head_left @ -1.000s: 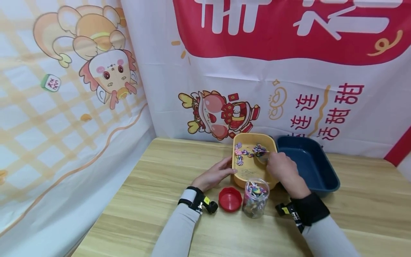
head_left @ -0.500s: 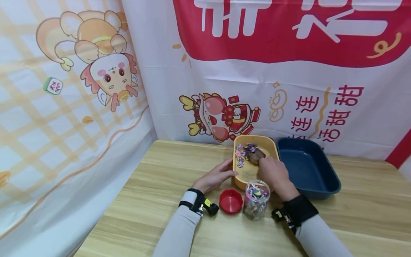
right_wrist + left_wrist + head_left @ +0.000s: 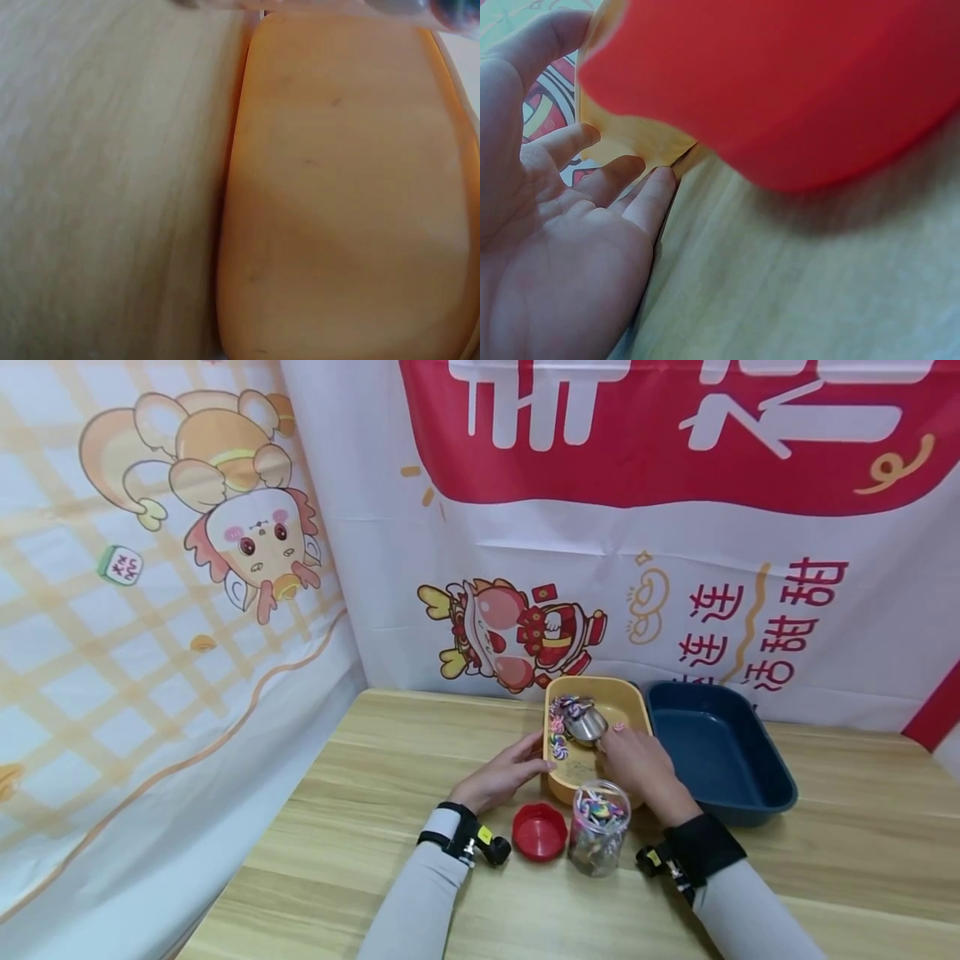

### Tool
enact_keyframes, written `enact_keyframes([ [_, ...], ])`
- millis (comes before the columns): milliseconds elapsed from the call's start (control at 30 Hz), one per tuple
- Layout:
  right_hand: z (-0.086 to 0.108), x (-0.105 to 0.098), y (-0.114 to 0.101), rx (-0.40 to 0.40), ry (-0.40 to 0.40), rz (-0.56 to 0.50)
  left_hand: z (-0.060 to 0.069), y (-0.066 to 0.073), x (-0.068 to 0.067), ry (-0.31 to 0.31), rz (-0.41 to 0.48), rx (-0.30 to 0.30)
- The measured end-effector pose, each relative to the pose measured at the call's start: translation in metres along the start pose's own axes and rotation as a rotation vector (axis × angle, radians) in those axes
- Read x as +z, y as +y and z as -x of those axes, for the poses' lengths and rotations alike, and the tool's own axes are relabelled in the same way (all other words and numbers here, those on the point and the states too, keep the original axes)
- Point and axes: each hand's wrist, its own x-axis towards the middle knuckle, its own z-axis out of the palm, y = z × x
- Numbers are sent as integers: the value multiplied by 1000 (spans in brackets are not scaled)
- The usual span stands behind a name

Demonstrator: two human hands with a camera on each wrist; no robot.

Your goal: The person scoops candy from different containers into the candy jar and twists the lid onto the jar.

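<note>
My right hand [image 3: 637, 766] grips a shiny metal scoop [image 3: 588, 725] inside the yellow tub [image 3: 611, 689]. The scoop lies tilted toward the tub's left wall, against several small swirled lollipops [image 3: 557, 727]. My left hand [image 3: 504, 772] holds the tub's left side, thumb at the rim and fingers against the outer wall. In the left wrist view, that hand [image 3: 577, 202] reaches the yellow wall [image 3: 634, 139] behind a large red lid [image 3: 780, 82]. The right wrist view shows the tub's outer wall [image 3: 345, 187]; the right hand is out of that view.
In front of the yellow tub stands a clear jar [image 3: 600, 839] with more lollipops in it. The red lid [image 3: 539, 832] lies left of the jar. A dark blue tub [image 3: 712, 743] stands against the right side. A printed cloth [image 3: 480, 535] hangs behind the wooden table [image 3: 330, 827].
My right hand has moved left with the scoop. The scoop has tipped, and the lollipops that were clustered near its mouth now lie along the left wall. My left hand has stayed put.
</note>
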Motion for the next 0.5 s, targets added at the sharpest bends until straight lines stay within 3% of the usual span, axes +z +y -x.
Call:
enact_keyframes([
  [500,0,-1,0,42,13,-20,-2,-1,1,11,-8,-9],
])
